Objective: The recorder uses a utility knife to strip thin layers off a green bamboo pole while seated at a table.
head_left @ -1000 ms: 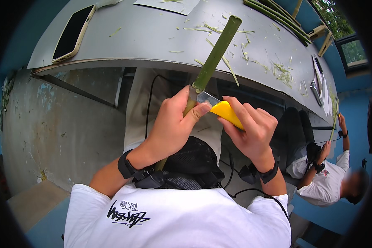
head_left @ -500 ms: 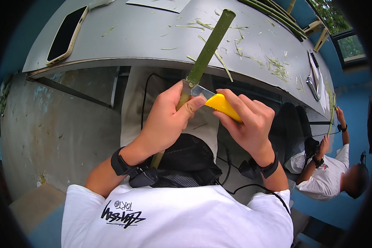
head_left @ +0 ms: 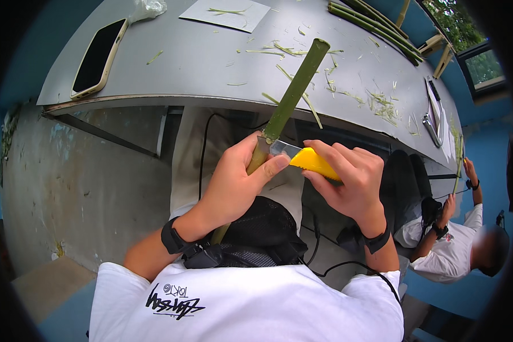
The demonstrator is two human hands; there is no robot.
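A green bamboo stalk [head_left: 296, 91] slants up and away from me, its far end over the table. My left hand [head_left: 239, 176] is wrapped round its paler lower part, just below a joint. In my right hand [head_left: 350, 179] is the yellow handle of a utility knife [head_left: 316, 163], fingers closed round it. The knife's blade lies across the stalk at the joint, and my left thumb rests against the blade. The stalk's lower end runs down beside a black mesh bag [head_left: 262, 228] at my waist.
Thin green shavings [head_left: 382, 105] are scattered over the grey table [head_left: 194, 68]. On it lie a phone [head_left: 100, 57], a white sheet [head_left: 225, 14], several bamboo stalks [head_left: 376, 31] and a metal-framed tool [head_left: 433, 114]. A co-worker [head_left: 447, 245] sits at the right. Black cables hang near my legs.
The table and both my hands sit slightly lower in the picture, as the view has shifted. The knife stays at the same joint, and both grips are unchanged.
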